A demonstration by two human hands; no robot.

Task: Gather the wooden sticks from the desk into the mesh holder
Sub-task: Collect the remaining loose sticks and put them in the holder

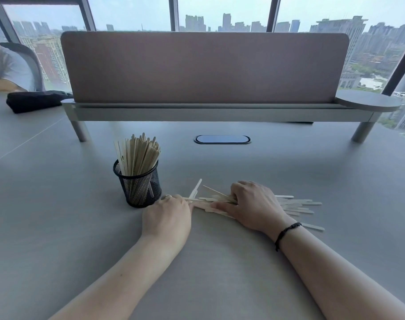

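A black mesh holder [140, 189] stands on the grey desk, packed with several upright wooden sticks [138, 155]. Just right of it a loose pile of wooden sticks [297, 205] lies flat on the desk. My right hand [252, 205] rests on the pile, fingers curled around a bunch of sticks. My left hand [166, 218] is beside the holder, its fingertips pressed against the left ends of the same bunch. One stick [195, 189] angles up out of the pile. The middle of the pile is hidden under my right hand.
A padded divider [203, 68] on a raised shelf runs across the back of the desk. A cable port [222, 139] sits in front of it. At far left lie a black pouch [35, 101] and another person's arm [3, 85].
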